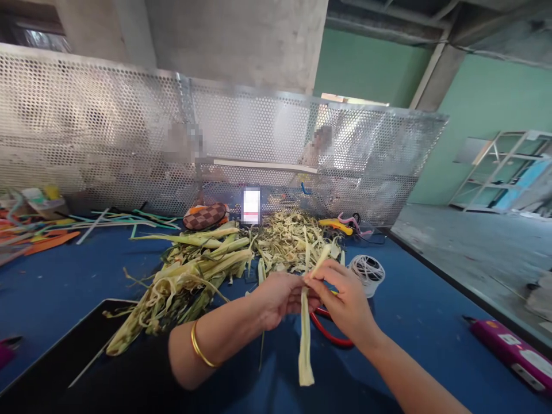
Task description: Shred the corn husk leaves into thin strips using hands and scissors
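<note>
Both hands meet over the blue table around a pale, flat strip of dried plant husk. My left hand, below a gold bangle, pinches the strip near its middle. From the other side, my right hand grips it with thumb and forefinger beside the left fingertips. One end of the strip hangs toward me, and another pale piece sticks up above the fingers. Under the right hand lie red-handled scissors, mostly covered. A heap of husk stalks lies left of my hands; chopped husk scraps are piled beyond them.
A spool of white cord stands right of my hands. A purple tool lies near the right edge, a black tray at the left. A checkered pouch and yellow-handled pliers sit before the perforated metal screen.
</note>
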A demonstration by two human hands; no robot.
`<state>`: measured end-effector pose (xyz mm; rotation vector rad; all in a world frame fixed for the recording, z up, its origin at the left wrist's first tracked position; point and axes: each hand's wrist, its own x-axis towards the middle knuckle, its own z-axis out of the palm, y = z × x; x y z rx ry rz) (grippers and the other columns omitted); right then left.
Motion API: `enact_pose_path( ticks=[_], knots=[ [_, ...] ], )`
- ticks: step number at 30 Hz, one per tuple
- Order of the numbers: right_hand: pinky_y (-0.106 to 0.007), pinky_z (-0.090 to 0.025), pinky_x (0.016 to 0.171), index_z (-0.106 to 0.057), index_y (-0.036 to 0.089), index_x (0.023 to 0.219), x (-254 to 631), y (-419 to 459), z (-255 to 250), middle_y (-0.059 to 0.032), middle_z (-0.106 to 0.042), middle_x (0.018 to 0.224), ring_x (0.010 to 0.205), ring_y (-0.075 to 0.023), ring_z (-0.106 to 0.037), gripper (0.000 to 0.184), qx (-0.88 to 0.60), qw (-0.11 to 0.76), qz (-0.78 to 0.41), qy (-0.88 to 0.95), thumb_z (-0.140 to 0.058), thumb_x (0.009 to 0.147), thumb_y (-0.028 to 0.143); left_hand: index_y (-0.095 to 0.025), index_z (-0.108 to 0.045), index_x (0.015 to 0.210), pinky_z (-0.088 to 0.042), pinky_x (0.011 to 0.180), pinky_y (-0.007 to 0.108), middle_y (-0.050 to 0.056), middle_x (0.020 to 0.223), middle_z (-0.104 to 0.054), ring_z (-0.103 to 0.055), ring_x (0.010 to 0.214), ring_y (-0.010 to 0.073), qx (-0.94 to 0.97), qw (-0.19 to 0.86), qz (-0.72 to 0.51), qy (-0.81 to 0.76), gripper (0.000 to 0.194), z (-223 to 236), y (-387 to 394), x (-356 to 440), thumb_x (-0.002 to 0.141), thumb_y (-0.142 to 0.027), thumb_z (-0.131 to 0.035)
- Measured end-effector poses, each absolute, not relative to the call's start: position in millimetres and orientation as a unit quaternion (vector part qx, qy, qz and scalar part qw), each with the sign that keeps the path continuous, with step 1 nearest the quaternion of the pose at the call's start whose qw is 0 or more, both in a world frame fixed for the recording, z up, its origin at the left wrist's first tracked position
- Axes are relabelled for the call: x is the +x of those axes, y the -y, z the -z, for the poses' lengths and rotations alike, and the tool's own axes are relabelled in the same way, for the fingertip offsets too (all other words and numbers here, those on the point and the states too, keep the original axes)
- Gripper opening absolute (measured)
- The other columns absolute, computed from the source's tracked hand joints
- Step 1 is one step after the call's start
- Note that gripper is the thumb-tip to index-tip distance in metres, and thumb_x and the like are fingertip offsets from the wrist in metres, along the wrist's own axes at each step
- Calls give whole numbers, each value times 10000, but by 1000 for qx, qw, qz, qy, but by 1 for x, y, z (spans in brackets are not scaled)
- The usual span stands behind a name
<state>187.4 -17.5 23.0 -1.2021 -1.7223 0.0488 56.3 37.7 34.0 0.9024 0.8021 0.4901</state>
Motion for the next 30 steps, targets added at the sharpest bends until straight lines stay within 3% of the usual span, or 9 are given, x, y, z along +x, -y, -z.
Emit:
enact_pose_path(
  ticks=[5, 10, 17, 20, 25, 30],
  knots=[
    [-279, -416, 621, -606, 187, 623, 189, 14, -23, -11, -602, 660, 658, -165, -528, 208, -575, 619, -144, 515, -610, 763, 341, -51, -669, 798, -504, 558, 180, 83, 698, -702, -638, 552, 105, 391, 838, -192, -329, 241, -49, -41, 49, 853, -167, -465],
    [-265, -390, 555, -643, 176, 632, 187, 5, -10, 10, -582, 587, 605, -155, -517, 188, -545, 679, -316, 377, -698, 649, 355, -36, -658, 848, -520, 549, 185, 93, 689, -708, -637, 543, 113, 359, 854, -190, -325, 220, -48, -47, 49, 790, -111, -460],
    [-253, -381, 487, -649, 173, 611, 183, 2, -3, 23, -567, 525, 506, -123, -484, 221, -505, 743, -341, 276, -782, 549, 338, -46, -657, 894, -534, 587, 180, 83, 754, -715, -654, 582, 106, 336, 854, -247, -311, 282, -45, -50, 49, 734, 17, -433],
    [-243, -371, 470, -635, 166, 576, 183, 2, -4, 25, -562, 513, 485, -109, -468, 221, -498, 741, -363, 267, -783, 531, 324, -64, -672, 870, -532, 641, 169, 72, 812, -718, -653, 621, 88, 359, 843, -258, -305, 238, -46, -47, 48, 739, 37, -501],
    [-235, -396, 487, -584, 161, 526, 182, 1, -4, 25, -555, 507, 481, -102, -477, 240, -510, 693, -427, 278, -768, 526, 315, -80, -680, 845, -521, 614, 175, 69, 760, -708, -632, 595, 88, 390, 814, -287, -321, 88, -37, -46, 51, 780, -76, -621],
    [-282, -477, 579, -616, 178, 671, 172, 5, -2, -15, -639, 617, 545, -149, -585, 293, -506, 618, -483, 357, -682, 663, 463, -83, -685, 841, -507, 554, 165, 78, 760, -703, -624, 589, 86, 370, 803, -321, -338, 106, -36, -51, 52, 828, -134, -593]
  ],
)
